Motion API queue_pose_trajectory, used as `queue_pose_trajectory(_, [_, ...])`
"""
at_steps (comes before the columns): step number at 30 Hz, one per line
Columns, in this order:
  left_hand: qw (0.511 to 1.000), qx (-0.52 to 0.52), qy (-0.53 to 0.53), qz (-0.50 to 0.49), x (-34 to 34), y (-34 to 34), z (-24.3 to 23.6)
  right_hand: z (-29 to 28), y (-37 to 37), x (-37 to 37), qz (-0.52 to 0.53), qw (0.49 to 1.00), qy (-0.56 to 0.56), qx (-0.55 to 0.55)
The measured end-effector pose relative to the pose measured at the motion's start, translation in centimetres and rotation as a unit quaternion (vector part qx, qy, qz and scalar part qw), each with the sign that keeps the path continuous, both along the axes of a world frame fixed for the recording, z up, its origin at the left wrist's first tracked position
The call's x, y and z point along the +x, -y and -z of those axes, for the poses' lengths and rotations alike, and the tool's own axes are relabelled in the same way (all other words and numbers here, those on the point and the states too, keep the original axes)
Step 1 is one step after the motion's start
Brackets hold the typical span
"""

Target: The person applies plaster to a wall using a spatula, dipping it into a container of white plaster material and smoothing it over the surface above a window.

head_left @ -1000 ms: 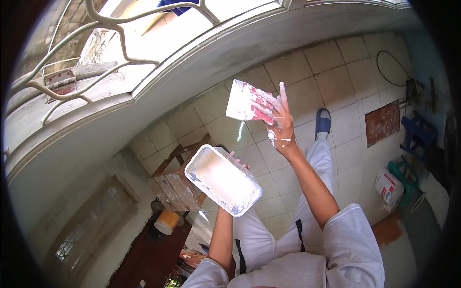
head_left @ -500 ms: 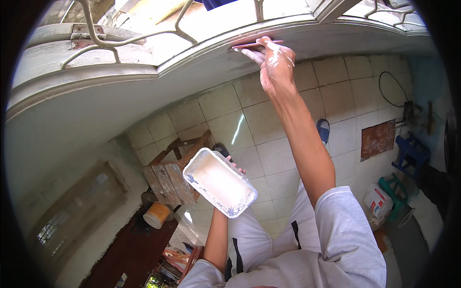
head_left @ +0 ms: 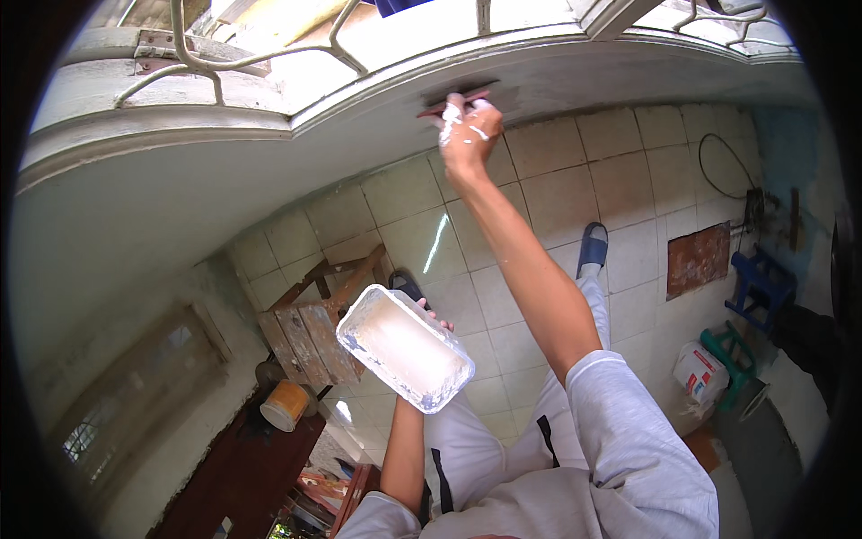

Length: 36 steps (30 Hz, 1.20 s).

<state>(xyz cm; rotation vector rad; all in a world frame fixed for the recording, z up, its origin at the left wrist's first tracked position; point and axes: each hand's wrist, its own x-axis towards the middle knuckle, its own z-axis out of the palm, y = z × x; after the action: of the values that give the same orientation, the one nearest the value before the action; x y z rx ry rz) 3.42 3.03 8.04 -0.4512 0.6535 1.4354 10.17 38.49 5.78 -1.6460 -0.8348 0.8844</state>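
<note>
— How far is the work, as you see it?

— My right hand [head_left: 469, 135] is up in the upper middle of the frame, fingers clamped on a flat reddish-handled spreading blade [head_left: 453, 101], and the blade lies against the underside of the pale curved concrete ledge [head_left: 269, 180]. Around the blade the surface is darker grey, so I judge that only this small patch is being covered. The long stretch of ledge to the left looks dry and even; I cannot tell if it is finished or not begun.

— And the material?

— My left hand [head_left: 429, 316] holds from below the white rectangular plastic tray [head_left: 404, 349], in the lower middle, fingers closed under it. A thin whitish layer is inside, so I think some is left.

— Any packages or labels?

— At the lower right, on the tiled floor [head_left: 557, 198], stands a white sack with a red and blue label [head_left: 700, 373]. At the lower left is a small round orange tin [head_left: 284, 404].
</note>
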Motion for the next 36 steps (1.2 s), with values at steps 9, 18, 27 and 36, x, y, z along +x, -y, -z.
queue_pose_trajectory(9, [0.999, -0.003, 0.032, -0.01, -0.5, -0.1, -1.6, -0.3, 10.3, 0.0, -0.076, 0.991, -0.103, -0.03])
queue_pose_trajectory(18, [1.0, -0.016, 0.001, -0.006, -0.6, 0.5, 0.1, -5.2, 2.6, -3.7, -0.024, 0.994, -0.107, -0.005])
queue_pose_trajectory(27, [0.999, 0.025, -0.03, 0.03, -2.7, -0.4, 5.8, -9.8, 20.8, 7.4, -0.161, 0.969, -0.132, -0.133])
queue_pose_trajectory(36, [0.996, -0.083, -0.035, -0.003, -0.5, -4.1, 7.6, -14.2, 21.0, 10.1, -0.571, 0.774, 0.269, -0.045])
